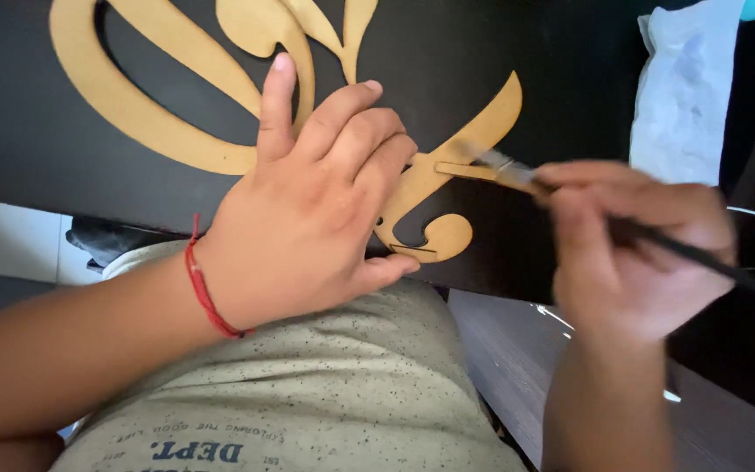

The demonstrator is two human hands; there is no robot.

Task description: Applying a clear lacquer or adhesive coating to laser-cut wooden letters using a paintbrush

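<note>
Left hand [325, 201] pressed flat, fingers spread, on gold cutout shapes [447, 175] fixed to a black board [37, 131]. Right hand [631, 245] pinched around a paintbrush [517, 172], bristles touching the gold. White plastic bag [683, 96] beyond, top right; speckled shirt [342, 393] below.

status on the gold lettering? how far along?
Done: the large curved gold shapes on the black board look evenly coated. In hand: right hand holds a paintbrush on the lower curl; left hand steadies the board. Left: cannot tell; other edges run out of frame.
</note>
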